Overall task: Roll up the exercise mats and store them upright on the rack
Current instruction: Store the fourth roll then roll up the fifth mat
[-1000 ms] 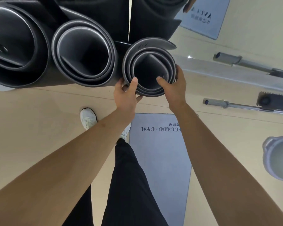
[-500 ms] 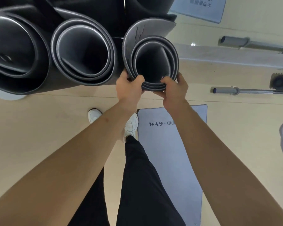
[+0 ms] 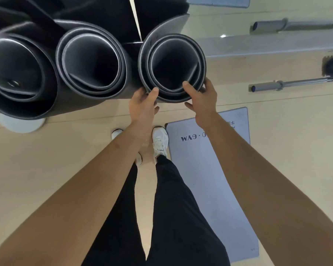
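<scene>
Three rolled dark grey mats stand upright side by side, seen from above. The right-hand roll [image 3: 142,60] has its top rim held by both my hands. My left hand [image 3: 142,104] pinches the near left rim, thumb inside the outer layers. My right hand [image 3: 202,96] grips the near right rim, thumb over the edge and fingers outside. The middle roll [image 3: 60,60] and the big left roll [image 3: 52,104] stand untouched. Of the rack I see only dark bars [image 3: 44,22] behind the rolls.
A grey mat [image 3: 210,179] with printed letters lies flat on the pale wooden floor right of my feet. Two barbells [image 3: 288,84] lie at the right by a low step. Another flat mat [image 3: 219,1] shows at the top edge. A white round base [image 3: 19,124] sits lower left.
The view has shifted and the right-hand roll now looks wider open. My thumbs have uncurled from the tight pinch of half a second ago and sit farther apart on the rim.
</scene>
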### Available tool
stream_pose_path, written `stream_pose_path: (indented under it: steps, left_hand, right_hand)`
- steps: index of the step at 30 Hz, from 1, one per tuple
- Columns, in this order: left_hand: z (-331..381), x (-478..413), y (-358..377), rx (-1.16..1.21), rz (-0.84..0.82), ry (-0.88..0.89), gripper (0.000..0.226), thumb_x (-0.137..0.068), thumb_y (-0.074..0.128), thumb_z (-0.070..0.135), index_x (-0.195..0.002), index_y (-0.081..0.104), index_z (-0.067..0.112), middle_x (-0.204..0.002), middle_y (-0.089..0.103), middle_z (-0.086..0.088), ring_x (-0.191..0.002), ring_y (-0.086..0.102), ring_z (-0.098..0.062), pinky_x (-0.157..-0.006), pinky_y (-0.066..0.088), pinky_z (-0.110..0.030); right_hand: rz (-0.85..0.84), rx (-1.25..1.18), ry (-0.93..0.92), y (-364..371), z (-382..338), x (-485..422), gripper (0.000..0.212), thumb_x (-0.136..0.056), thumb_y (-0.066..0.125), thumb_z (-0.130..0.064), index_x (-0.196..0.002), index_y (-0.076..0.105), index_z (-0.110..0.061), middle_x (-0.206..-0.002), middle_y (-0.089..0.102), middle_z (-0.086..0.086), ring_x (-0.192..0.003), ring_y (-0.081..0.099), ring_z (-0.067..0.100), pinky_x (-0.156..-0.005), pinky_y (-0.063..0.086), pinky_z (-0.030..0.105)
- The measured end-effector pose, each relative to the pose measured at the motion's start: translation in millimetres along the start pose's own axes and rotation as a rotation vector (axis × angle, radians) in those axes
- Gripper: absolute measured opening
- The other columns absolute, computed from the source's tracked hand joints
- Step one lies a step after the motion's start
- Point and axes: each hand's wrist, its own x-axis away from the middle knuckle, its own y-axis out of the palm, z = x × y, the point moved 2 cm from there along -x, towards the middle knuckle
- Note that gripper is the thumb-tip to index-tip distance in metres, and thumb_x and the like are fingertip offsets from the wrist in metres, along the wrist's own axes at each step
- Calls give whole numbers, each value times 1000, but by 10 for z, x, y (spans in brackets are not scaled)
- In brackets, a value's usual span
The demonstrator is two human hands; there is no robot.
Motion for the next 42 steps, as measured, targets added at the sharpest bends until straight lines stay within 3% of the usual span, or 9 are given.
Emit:
stream_pose_path:
  steps: [5,10,18,21,24,29,32,36,42]
  left_hand:
    - [-74,50,-207,-157,-51,3,10,-95,70,22,-103,67,27,-97,68,8,-96,68,-18,-92,60,-35]
    - [-361,167,-450,-516,-212,4,20,-93,70,17,-112,71,20,-105,73,-1,-96,71,-20,-96,58,-40]
    - [-894,403,-687,-1115,-567,94,21,-95,67,23,-115,72,24,-110,70,5,-102,64,-14,-98,53,-34]
    - [-1078,497,-709,-1276,-671,123,20,-96,66,21,-115,73,22,-110,67,9,-105,61,-10,-93,46,-25]
    - [-1267,672,-727,-1426,-742,158,22,-96,64,20,-117,72,21,-109,67,9,-103,60,-8,-90,43,-25]
    - [-1805,975,-811,-1490,-824,130,19,-95,67,24,-113,74,26,-104,70,16,-100,65,-8,-91,51,-28]
    - [-2302,912,-727,-1525,-851,95,18,-95,69,22,-112,75,22,-106,73,5,-97,68,-13,-93,54,-33]
    - [-2975,372,-441,-1551,-793,160,15,-94,71,19,-109,74,19,-104,75,-5,-95,71,-23,-94,55,-40]
    - [-3671,-967,-188,-1621,-659,229,19,-92,69,24,-111,72,20,-105,73,1,-99,68,-20,-100,55,-45]
  right_hand:
    - [66,87,-30,-205,244,102,78,-79,81,-45,-147,47,-27,-139,56,-2,-126,57,14,-103,53,45]
    - [117,173,-82,-512,595,567,44,-86,78,-40,-126,68,-23,-109,73,-7,-95,69,2,-87,57,28]
    - [196,192,29,-827,1473,1421,12,-89,74,-16,-101,77,-16,-95,76,-8,-90,70,0,-91,55,21]
    - [259,223,91,-972,1913,1729,6,-89,71,-18,-92,74,-22,-88,73,-11,-82,66,-7,-78,47,6]
    - [319,218,159,-1129,2391,2112,6,-88,70,-19,-88,72,-24,-83,72,-9,-79,65,4,-69,39,1]
    - [376,83,267,-1326,3282,2727,4,-88,72,-20,-91,73,-22,-79,72,-3,-75,65,10,-66,41,8]
    - [391,1,313,-1355,3908,2776,6,-88,74,-23,-91,70,-26,-76,68,-10,-72,62,2,-74,46,23]
    - [424,-91,304,-1278,4658,2298,13,-88,75,-32,-100,70,-27,-92,71,-8,-84,68,9,-89,53,36]
    - [394,-83,241,-979,5564,1050,38,-91,73,-36,-127,64,-25,-122,65,-2,-101,62,17,-93,49,35]
